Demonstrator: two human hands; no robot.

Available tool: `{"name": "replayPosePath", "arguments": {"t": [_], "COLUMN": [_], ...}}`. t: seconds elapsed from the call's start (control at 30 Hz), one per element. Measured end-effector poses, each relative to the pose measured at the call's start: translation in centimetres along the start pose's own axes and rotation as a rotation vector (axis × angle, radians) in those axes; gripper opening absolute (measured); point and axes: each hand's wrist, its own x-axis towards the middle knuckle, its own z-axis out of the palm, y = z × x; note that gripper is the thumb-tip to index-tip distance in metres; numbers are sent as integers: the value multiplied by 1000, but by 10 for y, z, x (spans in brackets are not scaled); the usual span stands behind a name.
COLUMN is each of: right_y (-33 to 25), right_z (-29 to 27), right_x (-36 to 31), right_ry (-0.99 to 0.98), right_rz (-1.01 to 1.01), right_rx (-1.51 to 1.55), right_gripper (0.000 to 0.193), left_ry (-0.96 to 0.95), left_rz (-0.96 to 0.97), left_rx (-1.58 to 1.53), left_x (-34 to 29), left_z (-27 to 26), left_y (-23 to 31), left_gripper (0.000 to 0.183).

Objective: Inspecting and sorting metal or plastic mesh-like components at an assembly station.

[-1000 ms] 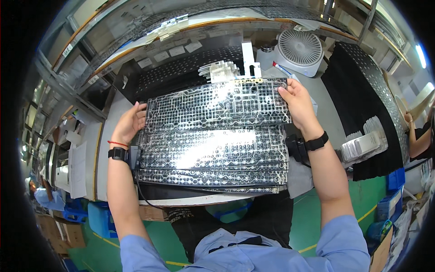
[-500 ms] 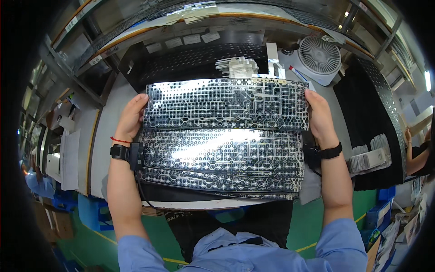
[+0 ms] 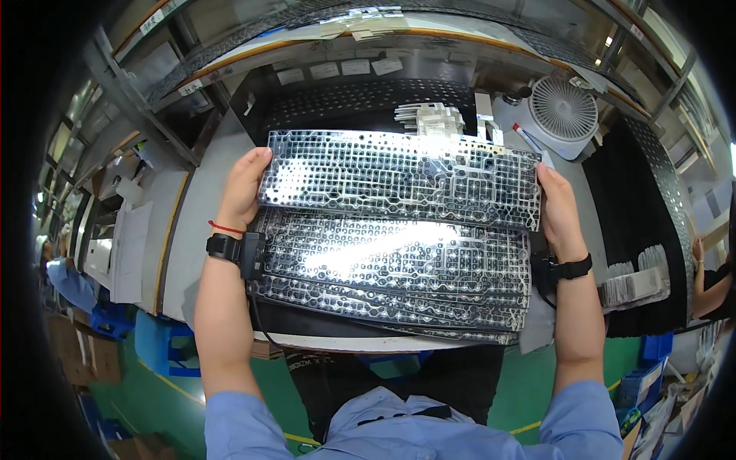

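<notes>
I hold a shiny perforated metal plate point(image 3: 399, 176) by its two short ends, lifted above the bench. My left hand point(image 3: 245, 188) grips its left end and my right hand point(image 3: 556, 211) grips its right end. Below it lies a stack of similar shiny perforated plates point(image 3: 391, 268) on the workbench point(image 3: 192, 222), fanned out toward me. A black watch sits on each wrist, and a red band on the left one.
A white desk fan point(image 3: 563, 107) stands at the back right, with a small pile of pale metal parts point(image 3: 429, 116) behind the plate. Black perforated panels point(image 3: 360, 100) line the back. Grey trays point(image 3: 130, 245) lie at the left. Another person's arm point(image 3: 709, 284) shows at the far right.
The top plate has come up off the stack and toward me, its far edge tilting higher. Both hands kept their grip on its ends.
</notes>
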Motion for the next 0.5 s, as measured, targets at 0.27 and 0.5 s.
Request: {"name": "replayPosePath", "arguments": {"t": [0.27,0.5], "right_y": [6,9], "right_z": [-7,-8], "right_x": [0,3], "right_ry": [-84,-73], "right_rz": [26,-33], "right_rx": [-210,-224], "right_gripper": [21,22], "left_ry": [49,41], "left_rz": [45,20], "left_rx": [-47,-41], "left_x": [5,2], "left_z": [-8,-8], "left_y": [-3,0], "left_gripper": [20,19]}}
